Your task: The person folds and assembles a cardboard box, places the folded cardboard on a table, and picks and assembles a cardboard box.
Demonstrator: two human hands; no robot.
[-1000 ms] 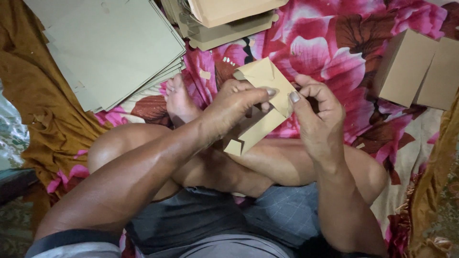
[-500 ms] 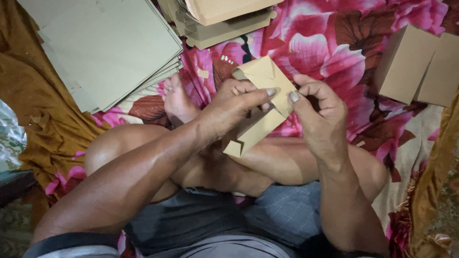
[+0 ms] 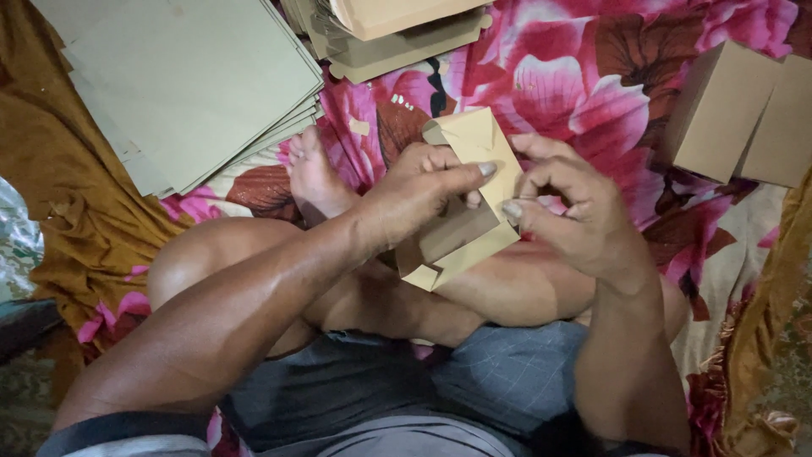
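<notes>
At the far left edge an ochre cloth point(image 3: 59, 211) lies rumpled, running from nine o'clock up to eleven. Just beside it, at ten to eleven o'clock, a fanned stack of grey-green card sheets point(image 3: 186, 85) spreads its corners over the flowered pink sheet point(image 3: 592, 76); its lower edge ends near a bare foot point(image 3: 315, 173). At twelve o'clock a pile of folded tan cartons point(image 3: 397, 34) reaches the top border.

In the middle, above the crossed legs, the left hand point(image 3: 419, 199) comes in from seven o'clock with its fingers pressed together on a small tan paper packet point(image 3: 465, 211), forefinger laid along the upper face and thumb beneath. The packet is tilted, its folded flap pointing to twelve o'clock and its lower corner to seven, held clear of the legs. The right hand point(image 3: 567, 211) meets it from four o'clock, forefinger and thumb pinching the packet's right edge, the other fingers curled.

Open patterned sheet lies between the right hand and two tan boxes point(image 3: 736, 114) at two o'clock, which touch each other. A gold fringed cloth point(image 3: 778, 338) borders the right edge.
</notes>
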